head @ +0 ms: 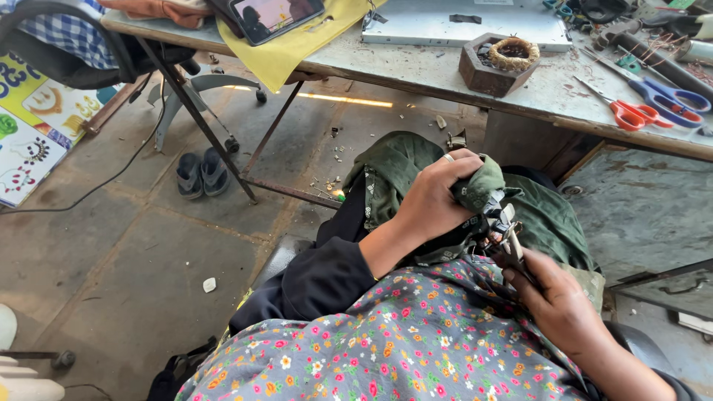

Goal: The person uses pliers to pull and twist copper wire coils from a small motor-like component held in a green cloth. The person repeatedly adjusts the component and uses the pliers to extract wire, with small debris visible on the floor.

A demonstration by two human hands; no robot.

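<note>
Both hands work in the lap: left hand (pixel 433 199) clenched on a bunched green cloth (pixel 407 167) to pin it, right hand (pixel 558 301) closed around a small metal tool (pixel 507 226) at the fabric edge, scissors (pixel 645 104) idle on the tabletop (pixel 416 63).

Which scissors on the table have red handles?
The smaller scissors, lying nearer the table's front edge. The bigger pair just behind them has blue handles instead.
</note>
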